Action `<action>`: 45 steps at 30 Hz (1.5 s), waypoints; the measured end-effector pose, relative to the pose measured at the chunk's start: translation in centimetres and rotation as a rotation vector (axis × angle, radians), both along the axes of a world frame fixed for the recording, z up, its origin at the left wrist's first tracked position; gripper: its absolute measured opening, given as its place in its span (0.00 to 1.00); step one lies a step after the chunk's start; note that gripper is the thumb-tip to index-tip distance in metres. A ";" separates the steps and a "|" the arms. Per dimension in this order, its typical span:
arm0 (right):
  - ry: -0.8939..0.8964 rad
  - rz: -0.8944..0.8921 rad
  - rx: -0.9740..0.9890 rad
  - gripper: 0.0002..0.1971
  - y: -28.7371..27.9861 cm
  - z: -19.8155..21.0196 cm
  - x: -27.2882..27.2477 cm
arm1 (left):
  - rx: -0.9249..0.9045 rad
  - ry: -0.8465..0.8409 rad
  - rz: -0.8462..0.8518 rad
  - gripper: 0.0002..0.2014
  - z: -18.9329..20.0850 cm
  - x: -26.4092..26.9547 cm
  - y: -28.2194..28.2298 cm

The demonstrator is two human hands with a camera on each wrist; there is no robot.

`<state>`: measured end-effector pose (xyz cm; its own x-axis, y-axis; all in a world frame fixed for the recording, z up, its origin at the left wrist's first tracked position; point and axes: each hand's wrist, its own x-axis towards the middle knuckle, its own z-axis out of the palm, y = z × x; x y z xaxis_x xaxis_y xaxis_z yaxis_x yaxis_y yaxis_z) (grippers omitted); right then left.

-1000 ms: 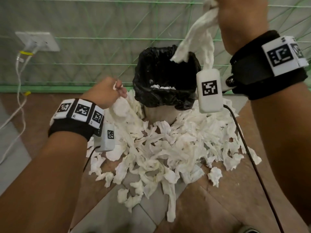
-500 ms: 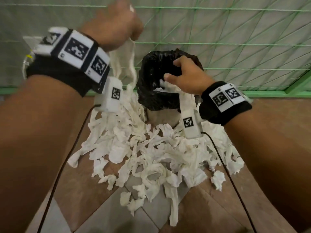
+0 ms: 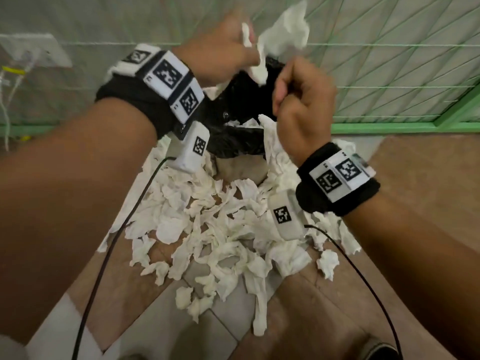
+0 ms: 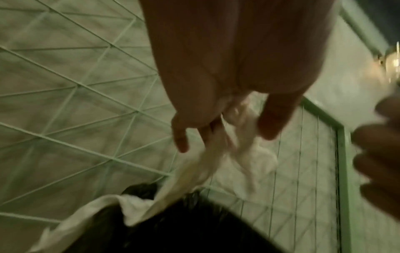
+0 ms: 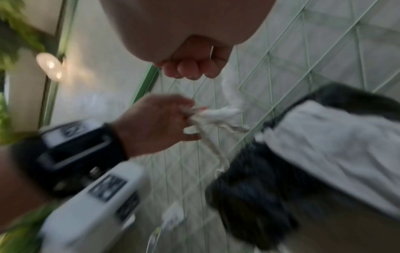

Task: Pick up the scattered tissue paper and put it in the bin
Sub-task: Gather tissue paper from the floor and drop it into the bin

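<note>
A black-lined bin [image 3: 231, 145] stands on the floor against the wall. A heap of white tissue paper [image 3: 220, 229] lies in front of it and around it. My left hand [image 3: 246, 48] is raised over the bin mouth and pinches a crumpled tissue [image 3: 283, 29], whose tail hangs toward the liner [image 4: 173, 231]. The right wrist view shows the same pinch [image 5: 190, 116]. My right hand [image 3: 301, 100] hovers over the bin's right rim with its fingers curled into a fist [image 5: 192, 66]; nothing shows plainly inside it. A tissue strip [image 3: 272, 144] lies draped over the rim just beneath it.
A tiled wall with a green string net [image 3: 389, 74] rises behind the bin, with a green skirting [image 3: 389, 124] at its foot. A white socket [image 3: 33, 50] with cables is at the far left. Black cables [image 3: 117, 229] hang from both wrists across the tissue heap.
My left hand has swung right with its tissue, from the bin's left to over the mouth. My right hand has risen off the bin rim and curled into a fist.
</note>
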<state>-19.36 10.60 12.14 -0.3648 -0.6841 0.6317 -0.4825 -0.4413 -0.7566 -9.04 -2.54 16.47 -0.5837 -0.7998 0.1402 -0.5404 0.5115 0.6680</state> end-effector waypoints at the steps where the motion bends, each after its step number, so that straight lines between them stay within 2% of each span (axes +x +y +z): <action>1: 0.038 0.038 0.039 0.13 0.8 -1.2 1.2 | 0.068 -0.047 -0.137 0.19 -1.4 -0.1 0.7; 2: 0.090 0.090 0.085 0.12 1.6 -2.5 2.5 | 0.101 -0.121 -0.236 0.24 -2.7 -0.7 0.8; 3: 0.159 0.159 0.150 0.11 2.6 -3.9 4.0 | 0.046 -0.144 -0.278 0.26 -3.4 -0.5 0.3; 5: 0.336 0.369 0.339 0.10 4.5 -6.6 6.7 | 0.030 -0.133 -0.248 0.28 -3.3 0.1 -0.5; 7: 0.642 0.609 0.606 0.08 6.4 -9.6 8.8 | -0.114 -0.028 -0.196 0.24 -3.2 0.7 0.5; 9: 0.919 0.773 0.908 0.09 8.6 -13.3 9.6 | -0.237 0.131 -0.062 0.20 -3.2 2.4 0.4; 12: 1.052 0.738 1.231 0.26 11.6 -17.7 9.3 | -0.240 0.271 0.314 0.11 -5.0 6.2 0.2; 14: 1.154 0.692 1.360 0.36 13.1 -19.4 8.7 | -0.177 0.199 0.519 0.10 -7.7 9.3 0.7; 15: 1.268 0.719 1.381 0.41 13.6 -19.8 8.5 | -0.157 0.118 0.559 0.12 -9.1 10.9 1.2; 16: 1.378 0.762 1.406 0.44 13.9 -20.2 8.3 | -0.153 0.013 0.549 0.14 -10.5 12.6 1.8; 17: 1.406 0.780 1.419 0.45 14.3 -20.4 8.3 | -0.159 -0.126 0.503 0.15 -11.7 14.1 2.7; 19: 1.349 0.738 1.474 0.43 14.8 -20.8 8.2 | -0.198 -0.412 0.316 0.16 -14.3 16.6 4.4; 21: 1.327 0.755 1.453 0.35 15.0 -20.9 8.3 | -0.155 -0.636 0.115 0.16 -16.4 18.2 6.0; 24: 1.326 0.847 1.366 0.14 14.6 -20.5 8.6 | 0.107 -0.836 -0.038 0.18 -19.7 19.0 7.6; 26: 1.261 0.882 1.324 0.13 13.5 -19.9 8.3 | 0.262 -0.930 -0.130 0.18 -21.5 18.1 9.2; 27: 1.199 0.884 1.325 0.11 12.7 -19.2 8.1 | 0.315 -0.954 -0.155 0.22 -22.6 17.5 10.2; 29: 1.069 0.870 1.328 0.06 11.0 -17.0 7.6 | 0.423 -0.988 -0.142 0.39 -24.9 16.2 12.2; 30: 1.023 0.858 1.304 0.06 10.0 -15.7 7.3 | 0.442 -0.991 -0.108 0.46 -26.2 15.5 13.0; 31: 1.003 0.842 1.284 0.09 8.9 -14.0 7.1 | 0.427 -0.986 -0.086 0.47 -27.5 14.7 13.7; 33: 0.951 0.801 1.251 0.10 6.7 -9.8 6.6 | 0.288 -0.950 -0.101 0.37 -28.3 13.3 15.2; 34: 0.924 0.790 1.219 0.10 5.6 -7.7 6.2 | 0.141 -0.909 -0.117 0.32 -28.4 12.5 15.6; 35: 0.899 0.781 1.184 0.12 4.6 -5.4 5.6 | 0.048 -0.897 -0.100 0.32 -27.9 12.0 15.6; 36: 0.865 0.766 1.157 0.13 3.7 -3.2 4.9 | 0.015 -0.814 -0.043 0.35 -27.6 11.8 15.5; 37: 0.827 0.740 1.137 0.13 3.0 -1.1 4.2 | 0.071 -0.772 -0.012 0.38 -27.5 11.8 15.5; 39: 0.815 0.629 1.058 0.15 2.2 3.2 2.7 | 0.155 -0.721 -0.072 0.37 -28.0 12.3 15.3; 41: 0.775 0.458 0.939 0.17 1.8 6.5 1.2 | 0.250 -0.499 -0.074 0.29 -27.9 12.7 14.4; 43: 0.620 0.292 0.772 0.19 1.4 8.5 0.0 | 0.295 -0.334 -0.039 0.30 -26.5 13.0 13.8; 45: 0.472 0.109 0.541 0.19 -0.1 9.4 -1.4 | 0.278 -0.247 0.007 0.24 -24.9 12.9 13.7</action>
